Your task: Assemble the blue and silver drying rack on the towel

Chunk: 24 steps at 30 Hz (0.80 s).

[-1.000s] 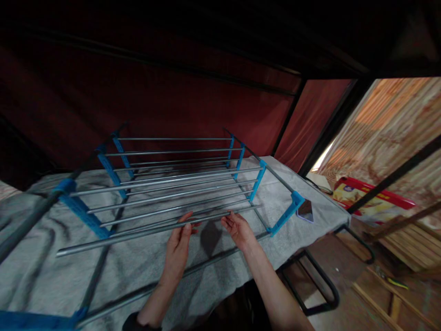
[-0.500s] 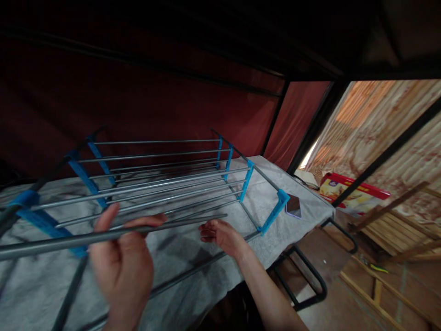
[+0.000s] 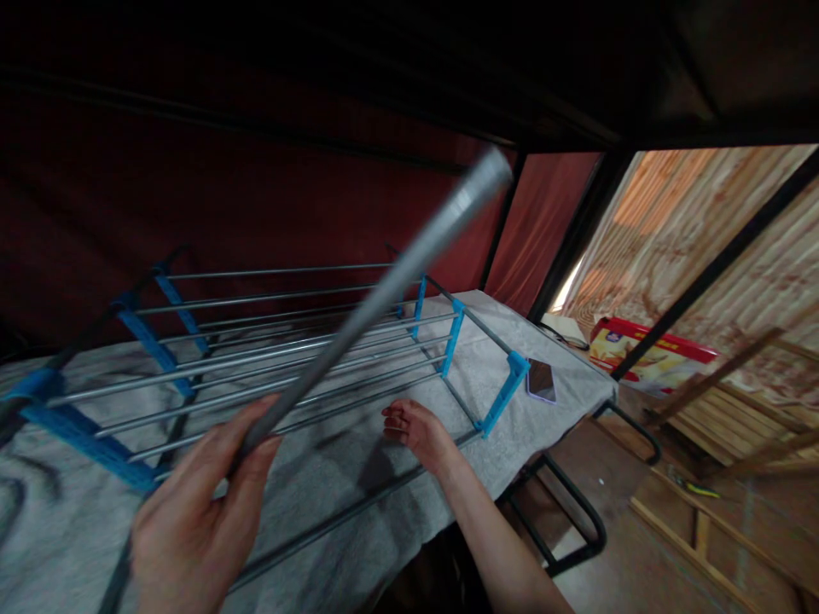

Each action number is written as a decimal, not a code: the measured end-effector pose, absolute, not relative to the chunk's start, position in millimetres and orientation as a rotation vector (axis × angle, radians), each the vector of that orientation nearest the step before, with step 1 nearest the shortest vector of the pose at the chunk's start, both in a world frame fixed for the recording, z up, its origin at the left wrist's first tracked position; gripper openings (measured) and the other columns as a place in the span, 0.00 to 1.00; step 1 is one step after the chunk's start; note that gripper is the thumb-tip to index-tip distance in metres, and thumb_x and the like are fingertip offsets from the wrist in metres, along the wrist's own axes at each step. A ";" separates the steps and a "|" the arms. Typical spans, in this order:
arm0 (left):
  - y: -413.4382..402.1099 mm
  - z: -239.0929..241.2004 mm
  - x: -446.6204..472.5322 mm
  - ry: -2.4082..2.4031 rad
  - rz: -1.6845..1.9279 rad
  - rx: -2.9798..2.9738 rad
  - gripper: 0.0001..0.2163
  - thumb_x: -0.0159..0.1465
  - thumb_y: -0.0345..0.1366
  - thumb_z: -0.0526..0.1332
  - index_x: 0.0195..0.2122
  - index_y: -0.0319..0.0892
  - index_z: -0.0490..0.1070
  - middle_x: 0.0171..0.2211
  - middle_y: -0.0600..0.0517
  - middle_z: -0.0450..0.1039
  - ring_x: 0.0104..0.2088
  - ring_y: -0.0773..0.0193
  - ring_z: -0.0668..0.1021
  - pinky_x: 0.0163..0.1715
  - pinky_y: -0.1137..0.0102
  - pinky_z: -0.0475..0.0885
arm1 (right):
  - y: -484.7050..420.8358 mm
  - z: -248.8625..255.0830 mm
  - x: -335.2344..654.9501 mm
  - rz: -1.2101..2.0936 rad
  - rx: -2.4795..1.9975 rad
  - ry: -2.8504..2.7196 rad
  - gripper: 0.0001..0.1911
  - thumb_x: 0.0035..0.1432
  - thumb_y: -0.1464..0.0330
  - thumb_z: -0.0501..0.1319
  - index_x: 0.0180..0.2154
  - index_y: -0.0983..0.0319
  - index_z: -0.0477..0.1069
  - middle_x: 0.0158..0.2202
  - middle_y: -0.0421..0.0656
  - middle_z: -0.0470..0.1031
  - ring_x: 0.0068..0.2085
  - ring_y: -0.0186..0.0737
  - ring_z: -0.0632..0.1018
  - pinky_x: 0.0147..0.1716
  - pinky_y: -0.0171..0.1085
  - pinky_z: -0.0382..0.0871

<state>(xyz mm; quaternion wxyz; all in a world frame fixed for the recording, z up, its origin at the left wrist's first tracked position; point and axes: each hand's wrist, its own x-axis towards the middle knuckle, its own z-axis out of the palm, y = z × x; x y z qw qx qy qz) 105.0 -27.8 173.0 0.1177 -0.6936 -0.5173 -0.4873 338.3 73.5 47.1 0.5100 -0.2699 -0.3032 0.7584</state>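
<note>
My left hand point(image 3: 192, 512) is closed round the lower end of a grey metal rod point(image 3: 384, 294), which slants up and to the right, its tip near the dark ceiling. My right hand point(image 3: 415, 431) rests palm up with loosely curled fingers and nothing in it, on the grey cloth point(image 3: 333, 477) beside the rack. The rack point(image 3: 287, 350) has several grey rods held by blue plastic side pieces and stands on the cloth-covered surface.
A phone point(image 3: 541, 380) lies near the cloth's right corner. Black metal frame tubes point(image 3: 569, 503) run below the edge. A red and yellow box point(image 3: 653, 354) and wooden slats point(image 3: 723, 426) lie on the floor at right. Dark red fabric hangs behind.
My left hand has swung the rod from lying level across the rack to pointing steeply up and right. My right hand has let go of it and stayed near the rack's front.
</note>
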 end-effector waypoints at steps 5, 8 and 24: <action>-10.0 159.2 119.9 -1.407 -0.968 -2.183 0.19 0.71 0.41 0.54 0.62 0.52 0.66 0.36 0.52 0.75 0.37 0.60 0.78 0.39 0.66 0.71 | 75.6 48.4 338.7 1.795 -0.658 -0.687 0.12 0.53 0.62 0.68 0.38 0.61 0.76 0.39 0.44 0.82 0.38 0.38 0.79 0.44 0.41 0.72; 4.6 133.9 124.6 -1.467 -0.782 -2.218 0.19 0.72 0.42 0.51 0.62 0.49 0.67 0.36 0.51 0.75 0.36 0.58 0.78 0.37 0.65 0.71 | 76.3 51.1 339.5 1.787 -0.670 -0.669 0.11 0.52 0.63 0.68 0.37 0.61 0.76 0.39 0.43 0.81 0.37 0.37 0.79 0.43 0.40 0.72; 23.0 64.6 118.1 -1.774 -0.417 -2.462 0.23 0.70 0.31 0.45 0.62 0.48 0.68 0.43 0.46 0.76 0.42 0.56 0.78 0.45 0.60 0.70 | 86.9 49.4 356.6 1.564 -0.732 -0.518 0.13 0.52 0.63 0.71 0.38 0.60 0.75 0.35 0.41 0.82 0.37 0.40 0.81 0.42 0.40 0.74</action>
